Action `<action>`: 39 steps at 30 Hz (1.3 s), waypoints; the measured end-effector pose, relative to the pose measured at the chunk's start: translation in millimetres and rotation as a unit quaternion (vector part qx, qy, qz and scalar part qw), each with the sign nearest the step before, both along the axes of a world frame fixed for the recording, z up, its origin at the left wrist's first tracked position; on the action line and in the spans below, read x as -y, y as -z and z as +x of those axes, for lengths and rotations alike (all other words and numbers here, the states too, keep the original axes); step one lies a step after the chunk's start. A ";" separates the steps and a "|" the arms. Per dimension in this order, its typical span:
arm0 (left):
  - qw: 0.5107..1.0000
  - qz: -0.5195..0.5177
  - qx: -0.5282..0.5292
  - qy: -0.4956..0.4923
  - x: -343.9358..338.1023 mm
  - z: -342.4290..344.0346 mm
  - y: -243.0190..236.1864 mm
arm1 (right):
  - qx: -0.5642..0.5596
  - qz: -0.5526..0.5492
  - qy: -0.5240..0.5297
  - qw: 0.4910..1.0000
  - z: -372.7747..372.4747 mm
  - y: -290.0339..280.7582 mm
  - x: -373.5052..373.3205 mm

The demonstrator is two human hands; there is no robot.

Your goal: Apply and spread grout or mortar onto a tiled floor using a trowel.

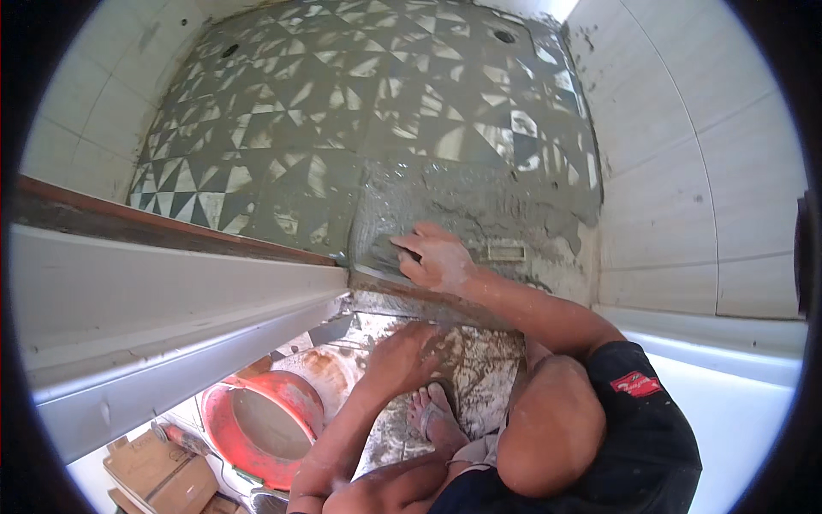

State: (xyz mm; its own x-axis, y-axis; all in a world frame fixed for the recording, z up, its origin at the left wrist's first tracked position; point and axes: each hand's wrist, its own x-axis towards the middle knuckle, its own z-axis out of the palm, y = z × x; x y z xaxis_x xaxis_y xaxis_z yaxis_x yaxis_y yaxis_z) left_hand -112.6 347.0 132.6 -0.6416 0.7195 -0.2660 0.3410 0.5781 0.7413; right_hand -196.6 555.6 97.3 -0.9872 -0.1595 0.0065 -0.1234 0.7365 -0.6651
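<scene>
My right hand (432, 257) is closed on a mortar-coated flat trowel (385, 257), pressed to wet grey mortar (454, 206) at the near edge of the tiled floor (291, 111). The floor has triangle-patterned tiles smeared with grey. Just right of that hand, a small rectangular piece (506, 254) sits in the mortar. My left hand (402, 355) hangs lower, by the doorway step (385, 304), with fingers loosely bent and apart; I see nothing held in it.
Pale tiled walls (676, 188) flank the floor. A door frame (171, 304) runs along the left. Below it stand a red bucket (218, 411) of grey liquid, a red power tool (180, 439) and cardboard (158, 475). My sandalled foot (432, 420) is on the smeared tiles.
</scene>
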 end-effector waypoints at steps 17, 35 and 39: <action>0.987 0.035 0.096 0.127 -76.0 -40.0 26.5 | -0.101 0.053 0.225 0.968 57.4 -66.2 -125.0; 0.994 0.021 0.104 0.017 -44.0 -44.7 44.1 | 0.018 -0.025 0.531 0.847 220.0 41.7 -223.0; 0.997 0.043 0.053 0.018 -36.7 -47.6 48.3 | -0.029 0.014 0.481 0.876 219.8 56.2 -233.6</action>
